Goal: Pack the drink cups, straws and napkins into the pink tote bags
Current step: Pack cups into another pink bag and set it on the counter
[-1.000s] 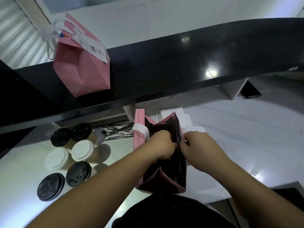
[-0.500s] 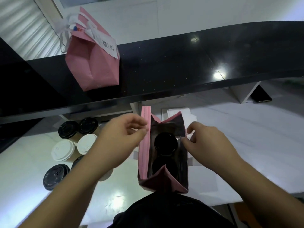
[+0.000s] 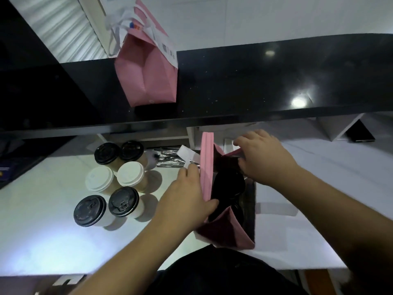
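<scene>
One packed tote bag up on the black counter. My left hand and right hand grip the open tote bag's rims; black-lidded cup inside. Six cups, straws unpacked.

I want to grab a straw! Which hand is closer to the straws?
Left. The left hand holds the near bag's left edge, just in front of the straws. The right hand grips the bag's far-right rim, with the bag between.

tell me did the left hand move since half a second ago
Yes. The left hand has dropped toward the near end of the open pink tote bag, thumb now hooked over its left wall.
</scene>
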Motion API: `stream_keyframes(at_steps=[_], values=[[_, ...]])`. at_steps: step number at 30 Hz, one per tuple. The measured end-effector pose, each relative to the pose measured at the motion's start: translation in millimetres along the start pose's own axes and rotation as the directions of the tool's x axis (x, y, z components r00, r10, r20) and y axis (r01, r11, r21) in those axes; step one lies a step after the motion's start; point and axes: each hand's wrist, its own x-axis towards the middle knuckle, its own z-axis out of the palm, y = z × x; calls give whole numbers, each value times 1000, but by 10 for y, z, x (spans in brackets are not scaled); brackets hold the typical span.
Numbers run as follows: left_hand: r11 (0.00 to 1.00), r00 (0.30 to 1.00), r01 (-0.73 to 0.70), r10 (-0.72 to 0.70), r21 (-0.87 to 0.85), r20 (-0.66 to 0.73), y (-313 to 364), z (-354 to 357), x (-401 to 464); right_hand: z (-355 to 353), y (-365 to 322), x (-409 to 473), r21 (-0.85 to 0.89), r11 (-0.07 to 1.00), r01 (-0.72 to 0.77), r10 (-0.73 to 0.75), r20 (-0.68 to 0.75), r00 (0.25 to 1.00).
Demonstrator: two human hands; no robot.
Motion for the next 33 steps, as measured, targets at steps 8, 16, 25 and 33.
stream_keyframes(at_steps=[8, 16, 25, 33], values=[[990, 999, -32, 32, -138, 2, -271, -244, 51, -2, 197, -1, 74, 990, -120, 114, 82, 990], [881, 997, -25, -15, -472, -80, -626, -440, 450, -5, 358, -305, 235, 936, -263, 245, 103, 964], [599, 993, 34, 68, -800, 93, -628, -331, 817, 19, 198, -995, 469, 823, -321, 212, 270, 939], [554, 981, 28, 143, -832, 128, -632, -233, 856, 120, 566, -716, 611, 632, -477, 333, 341, 879]])
